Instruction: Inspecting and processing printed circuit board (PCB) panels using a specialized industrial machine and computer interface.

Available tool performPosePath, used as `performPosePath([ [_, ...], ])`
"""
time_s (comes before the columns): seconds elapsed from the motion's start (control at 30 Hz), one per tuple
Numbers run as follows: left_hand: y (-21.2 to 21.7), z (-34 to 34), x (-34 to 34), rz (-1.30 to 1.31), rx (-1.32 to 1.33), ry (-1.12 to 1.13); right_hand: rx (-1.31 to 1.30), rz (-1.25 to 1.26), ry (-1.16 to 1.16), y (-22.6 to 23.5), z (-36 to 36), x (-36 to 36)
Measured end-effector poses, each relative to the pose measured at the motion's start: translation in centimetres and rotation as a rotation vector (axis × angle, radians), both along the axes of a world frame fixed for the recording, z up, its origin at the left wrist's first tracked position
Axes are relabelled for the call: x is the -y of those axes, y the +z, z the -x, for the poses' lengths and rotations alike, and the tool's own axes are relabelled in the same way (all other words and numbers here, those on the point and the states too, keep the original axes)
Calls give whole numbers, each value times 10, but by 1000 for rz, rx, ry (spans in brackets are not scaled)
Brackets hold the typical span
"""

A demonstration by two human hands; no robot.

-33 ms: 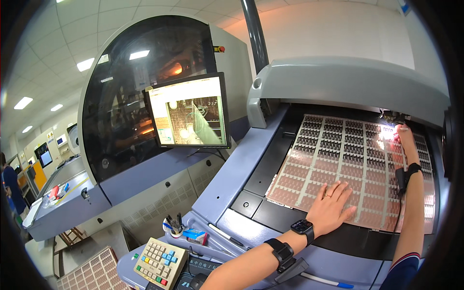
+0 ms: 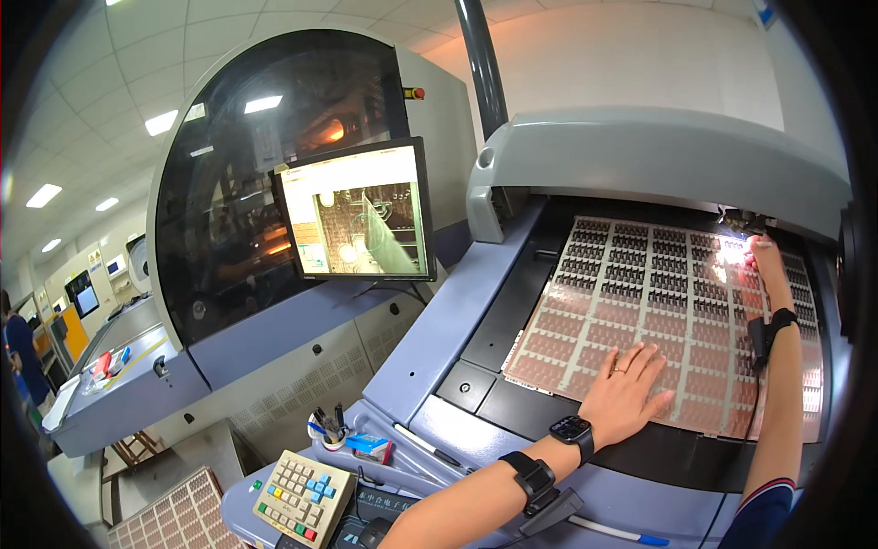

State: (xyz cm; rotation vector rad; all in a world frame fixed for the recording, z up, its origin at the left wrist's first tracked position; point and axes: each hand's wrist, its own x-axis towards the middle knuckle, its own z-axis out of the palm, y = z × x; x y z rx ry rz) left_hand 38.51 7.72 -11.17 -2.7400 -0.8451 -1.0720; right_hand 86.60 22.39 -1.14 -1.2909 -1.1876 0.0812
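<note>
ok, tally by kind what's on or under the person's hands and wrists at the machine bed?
Hands: 2, left hand, right hand
Panel sheet: 1, copper panel
Wrist straps: 2, left strap, right strap
Smartwatch: 1, smartwatch
Ring: 1, ring
Total: 7

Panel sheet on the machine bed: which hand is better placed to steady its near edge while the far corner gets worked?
Left. The left hand already lies flat on the panel sheet near its front edge, while the right hand is stretched to the far corner under the bright light.
</note>
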Motion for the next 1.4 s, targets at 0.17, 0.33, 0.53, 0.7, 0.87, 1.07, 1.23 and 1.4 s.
performPosePath([
  [0.17,0,0,1,-3,-1,6,60,6,-68,1,15,6],
  [0.33,-1,0,1,-19,14,1,86,-23,-52,4,23,15],
  [0.53,0,2,0,-13,5,14,93,2,-52,3,34,15],
  [0.7,2,0,2,-6,2,2,69,-79,73,-4,7,12],
  [0.87,1,1,-1,-8,-3,15,17,-43,92,-3,19,14],
  [1.07,0,0,1,-16,7,4,48,-51,100,-2,7,14],
  [1.23,-1,1,-2,-18,10,13,48,-14,121,0,20,15],
  [1.4,3,1,2,-1,8,2,-19,-50,122,-1,16,18],
])
